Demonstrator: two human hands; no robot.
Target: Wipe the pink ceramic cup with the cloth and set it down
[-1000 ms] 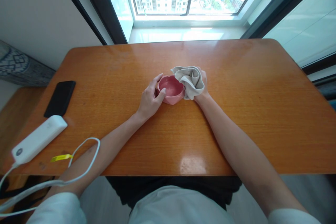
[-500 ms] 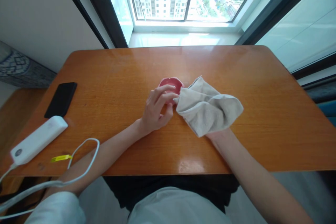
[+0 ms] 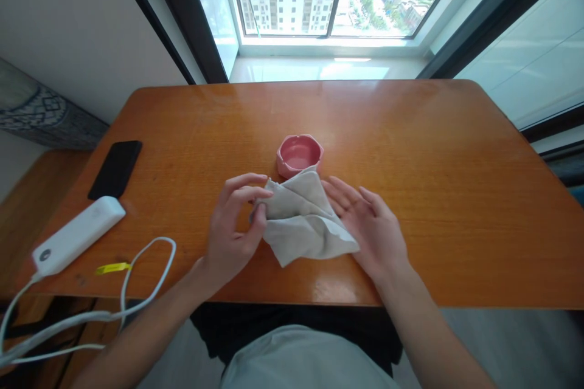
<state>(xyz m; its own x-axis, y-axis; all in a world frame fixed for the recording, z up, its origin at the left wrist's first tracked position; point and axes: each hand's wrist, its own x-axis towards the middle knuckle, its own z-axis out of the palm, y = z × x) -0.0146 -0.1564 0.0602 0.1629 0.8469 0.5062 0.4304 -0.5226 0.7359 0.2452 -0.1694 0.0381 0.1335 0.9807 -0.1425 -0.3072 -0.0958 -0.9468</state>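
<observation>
A small pink bowl-like dish (image 3: 299, 155) stands alone in the middle of the orange wooden table (image 3: 433, 158). Just in front of it a beige cloth (image 3: 303, 222) is held up between my hands. My left hand (image 3: 235, 225) pinches the cloth's left edge between thumb and fingers. My right hand (image 3: 371, 225) lies palm up with fingers stretched out, under the cloth's right side. Neither hand touches the dish.
A black phone (image 3: 115, 168) and a white power bank (image 3: 78, 236) lie at the table's left edge, with a white cable (image 3: 132, 279) looping off it. A window and sill lie beyond the far edge.
My left hand has left the dish and taken the cloth's edge. My right hand pulled the cloth from the dish toward me and opened out beneath it.
</observation>
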